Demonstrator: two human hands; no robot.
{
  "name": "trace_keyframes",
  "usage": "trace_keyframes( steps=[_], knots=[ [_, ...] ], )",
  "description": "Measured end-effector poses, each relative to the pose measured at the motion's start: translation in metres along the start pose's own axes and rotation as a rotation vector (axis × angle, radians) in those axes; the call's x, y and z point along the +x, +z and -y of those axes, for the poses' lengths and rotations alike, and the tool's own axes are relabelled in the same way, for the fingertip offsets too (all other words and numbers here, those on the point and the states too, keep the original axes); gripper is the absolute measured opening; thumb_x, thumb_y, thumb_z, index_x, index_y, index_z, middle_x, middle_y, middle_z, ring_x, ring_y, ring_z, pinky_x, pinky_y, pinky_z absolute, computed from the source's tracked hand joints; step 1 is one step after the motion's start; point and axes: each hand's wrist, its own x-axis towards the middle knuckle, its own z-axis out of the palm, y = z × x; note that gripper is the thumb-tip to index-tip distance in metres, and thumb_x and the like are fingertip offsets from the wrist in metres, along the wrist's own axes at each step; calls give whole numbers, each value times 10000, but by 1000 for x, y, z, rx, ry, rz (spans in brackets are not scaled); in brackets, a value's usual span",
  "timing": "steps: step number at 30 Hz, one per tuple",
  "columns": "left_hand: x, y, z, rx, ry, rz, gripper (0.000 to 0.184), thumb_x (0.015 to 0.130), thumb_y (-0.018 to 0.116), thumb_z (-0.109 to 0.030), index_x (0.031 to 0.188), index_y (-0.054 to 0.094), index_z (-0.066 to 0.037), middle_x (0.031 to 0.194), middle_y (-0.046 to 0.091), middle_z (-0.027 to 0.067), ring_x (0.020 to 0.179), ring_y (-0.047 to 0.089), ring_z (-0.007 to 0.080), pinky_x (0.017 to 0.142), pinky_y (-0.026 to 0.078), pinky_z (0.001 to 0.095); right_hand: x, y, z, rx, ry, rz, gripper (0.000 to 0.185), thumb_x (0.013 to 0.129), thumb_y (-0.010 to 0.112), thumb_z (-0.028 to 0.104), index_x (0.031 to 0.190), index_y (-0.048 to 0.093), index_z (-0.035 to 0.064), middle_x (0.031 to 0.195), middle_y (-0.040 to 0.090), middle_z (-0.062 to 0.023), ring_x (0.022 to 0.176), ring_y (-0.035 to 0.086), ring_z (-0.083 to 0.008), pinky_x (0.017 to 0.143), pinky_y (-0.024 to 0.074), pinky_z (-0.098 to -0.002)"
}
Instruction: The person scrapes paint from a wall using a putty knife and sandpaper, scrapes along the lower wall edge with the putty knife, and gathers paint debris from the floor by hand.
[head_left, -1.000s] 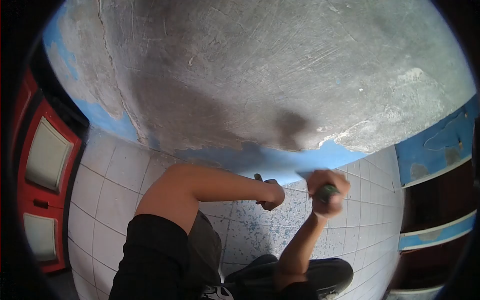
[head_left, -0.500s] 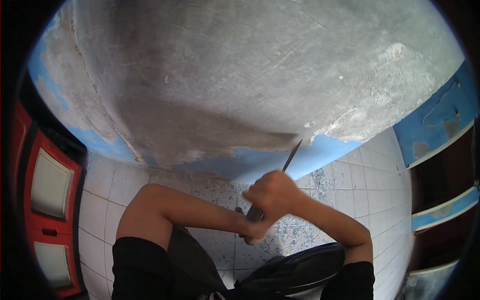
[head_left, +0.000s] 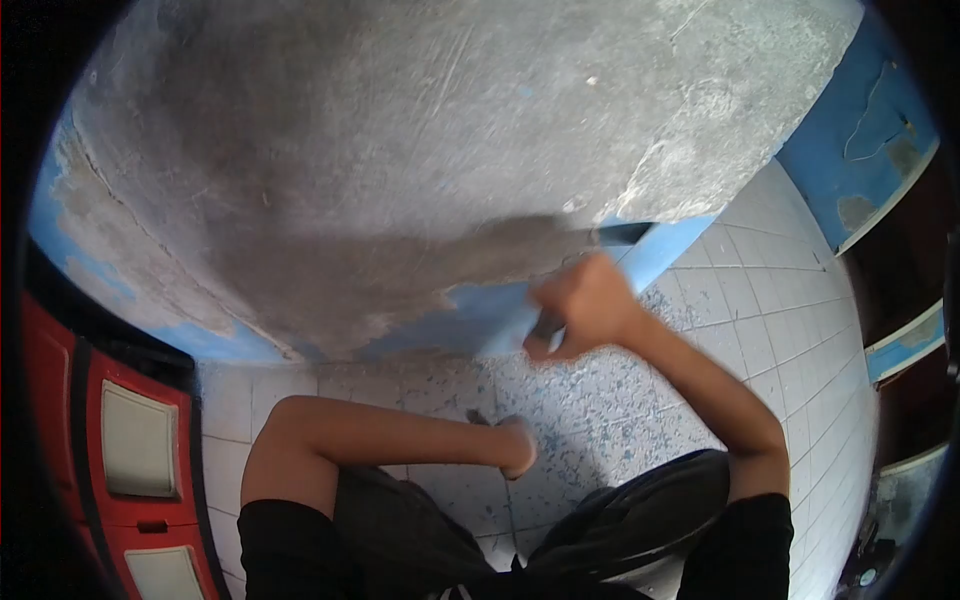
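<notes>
Probably mid-stroke, right hand (head_left: 592, 302) curled round handle (head_left: 547, 330), blade (head_left: 628, 234) near blue paint (head_left: 490, 308), needs steadiness; can't tell left hand (head_left: 518, 449) grip.

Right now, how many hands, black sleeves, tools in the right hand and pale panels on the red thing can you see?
Hands: 2, left hand and right hand
Black sleeves: 2
Tool in the right hand: 1
Pale panels on the red thing: 2
Total: 7
</notes>
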Motion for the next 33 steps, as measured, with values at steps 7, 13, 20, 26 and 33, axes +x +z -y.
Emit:
trace_keyframes(
  steps=[7,13,20,26,33],
  knots=[
    [-10,4,2,14,2,8,114,670,553,-166,693,623,-78,642,582,24,603,546,165,555,438,299,5,-2,5,48,-83,-71,451,622,584,510,479,466,99,400,421,-12,343,451,-167,338,348,-261],
    [-23,8,4,38,24,25,127,680,553,-185,692,620,-78,647,581,26,609,544,173,561,439,302,10,9,10,70,-65,-53,463,651,547,526,473,456,108,379,409,-8,333,450,-178,328,343,-286],
    [-34,-1,5,173,101,35,156,691,569,-215,664,603,-66,650,568,38,600,532,188,561,440,309,13,7,36,121,-138,220,498,617,556,566,493,467,91,363,401,-12,312,430,-185,318,340,-296],
    [-33,-19,-17,-9,-222,115,191,693,566,-224,658,592,-38,630,556,68,560,510,205,522,410,331,12,-8,4,60,-41,-99,507,629,542,553,455,471,82,357,409,-42,322,452,-204,331,361,-296],
    [-8,45,-4,-1036,-440,-824,213,692,533,-215,698,599,-13,598,556,101,513,489,218,461,357,361,17,-6,32,57,-97,-53,519,646,518,550,458,518,66,376,450,-78,358,491,-227,363,393,-324]
  ],
)
